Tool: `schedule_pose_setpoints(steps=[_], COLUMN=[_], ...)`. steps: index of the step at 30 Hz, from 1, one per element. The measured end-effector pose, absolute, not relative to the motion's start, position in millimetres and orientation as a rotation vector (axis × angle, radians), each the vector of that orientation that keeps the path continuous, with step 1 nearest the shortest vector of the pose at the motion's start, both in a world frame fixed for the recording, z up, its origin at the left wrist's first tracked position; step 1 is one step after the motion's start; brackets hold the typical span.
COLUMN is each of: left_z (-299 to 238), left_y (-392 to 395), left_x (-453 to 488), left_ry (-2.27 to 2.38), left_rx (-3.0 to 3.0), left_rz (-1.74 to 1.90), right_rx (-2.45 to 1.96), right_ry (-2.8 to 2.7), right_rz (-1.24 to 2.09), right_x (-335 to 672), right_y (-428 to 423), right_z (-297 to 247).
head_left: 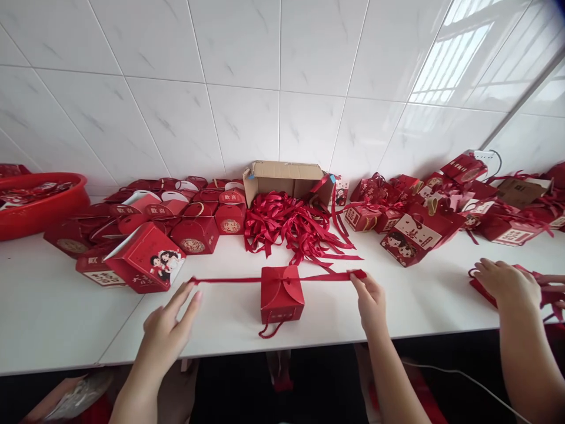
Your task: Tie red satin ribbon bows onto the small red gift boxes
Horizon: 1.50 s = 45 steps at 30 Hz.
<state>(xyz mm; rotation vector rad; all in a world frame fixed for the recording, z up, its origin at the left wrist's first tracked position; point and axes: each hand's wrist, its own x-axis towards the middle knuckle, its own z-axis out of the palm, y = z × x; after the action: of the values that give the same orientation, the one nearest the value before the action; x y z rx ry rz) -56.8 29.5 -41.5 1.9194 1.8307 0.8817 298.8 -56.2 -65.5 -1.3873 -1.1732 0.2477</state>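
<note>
A small red gift box point(282, 300) stands upright on the white table in front of me, its folded top closed and a dark red cord loop hanging on the near side. A red ribbon point(236, 280) runs across its top and stretches out almost straight to both sides. The left end is at the fingertips of my left hand point(165, 327), whose thumb stands a little apart. Between thumb and fingers, my right hand point(371, 297) pinches the other end.
Behind the box, loose red ribbons point(291, 224) spill from a cardboard box point(286, 171). Red gift boxes point(194, 232) crowd the left, and tied ones point(419, 232) the right. A red basin point(48, 206) sits far left. Another person's hands point(507, 285) work at the right edge.
</note>
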Motion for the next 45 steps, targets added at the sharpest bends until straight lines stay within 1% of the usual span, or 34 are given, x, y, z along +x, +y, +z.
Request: schedule_pose_setpoints(steps=[2, 4, 7, 9, 13, 16, 20, 24, 28, 30, 32, 35, 38, 41, 45], left_z=[-58, -68, -68, -62, -51, -50, -53, -55, -52, -48, -46, -44, -44, -44, -45], left_y=[26, 24, 22, 23, 29, 33, 34, 36, 41, 43, 44, 42, 40, 38, 36], left_x=[-67, -67, -49, -28, 20, 48, 60, 53, 42, 39, 38, 39, 42, 43, 45], left_ry=[1.857, 1.840, 1.790, 1.621, 1.187, 1.038, 1.057, 1.157, 1.287, 1.202, 1.099, 1.069, 1.085, 1.071, 1.019], left_rx=[1.830, 1.830, 1.970, 2.033, 1.916, 1.849, 1.806, 1.794, 1.743, 1.717, 1.671, 1.614, 1.575, 1.532, 1.453], left_rz=[0.744, 0.708, 0.945, 1.098, 1.067, 1.026, 0.979, 0.957, 0.762, 0.623, 0.560, 0.586, 0.601, 0.602, 0.584], right_rx=[-1.419, -1.456, -1.523, -1.531, -1.378, -1.285, -1.303, -1.319, -1.413, -1.438, -1.397, -1.335, -1.295, -1.231, -1.202], right_ry=[-1.181, -1.170, -1.091, -1.092, -1.382, -1.619, -1.701, -1.592, -1.317, -1.291, -1.350, -1.399, -1.290, -1.152, -1.168], right_rz=[0.251, 0.243, 0.170, 0.168, 0.457, 0.595, 0.638, 0.697, 0.874, 1.018, 1.183, 1.292, 1.329, 1.437, 1.527], right_x=[306, 310, 309, 302, 275, 258, 248, 246, 252, 258, 264, 268, 267, 265, 264], right_y=[-63, -66, -62, -55, -37, -25, -19, -19, -17, -17, -18, -20, -21, -21, -21], right_z=[-75, -81, -85, -81, -67, -62, -64, -72, -80, -81, -79, -73, -71, -70, -68])
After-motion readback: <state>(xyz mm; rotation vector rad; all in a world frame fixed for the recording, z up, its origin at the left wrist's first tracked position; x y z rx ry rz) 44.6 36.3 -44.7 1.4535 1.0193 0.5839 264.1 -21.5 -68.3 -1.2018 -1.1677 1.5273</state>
